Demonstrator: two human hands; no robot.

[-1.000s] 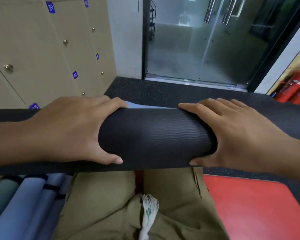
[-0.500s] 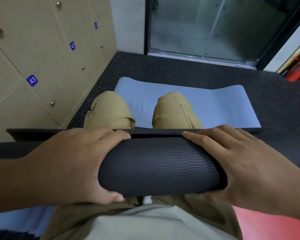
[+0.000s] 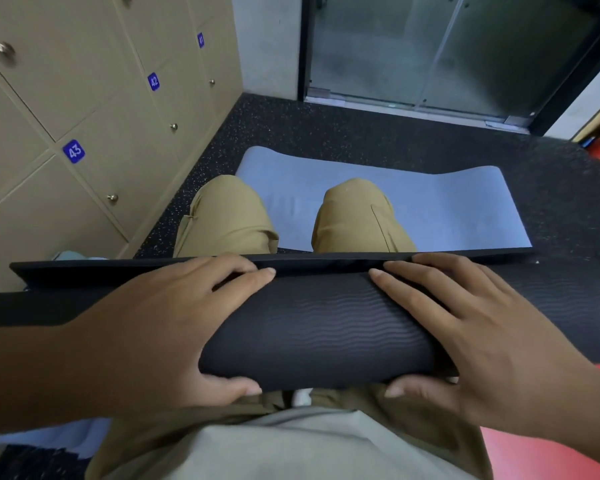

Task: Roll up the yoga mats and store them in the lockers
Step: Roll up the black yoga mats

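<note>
Lockers [image 3: 84, 133] stand left; the black yoga mat roll [image 3: 319, 334] lies crosswise, left hand [image 3: 160, 334] and right hand [image 3: 492, 341] gripping it equally near.

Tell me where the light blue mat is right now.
The light blue mat lies flat on the dark floor under the person's knees, beyond the rolled black mat.

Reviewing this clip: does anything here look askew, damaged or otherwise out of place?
Nothing stands out. Both the left hand and right hand grip the black mat roll, whose loose outer edge lies straight along it. The blue mat lies flat on the floor under the knees.
</note>
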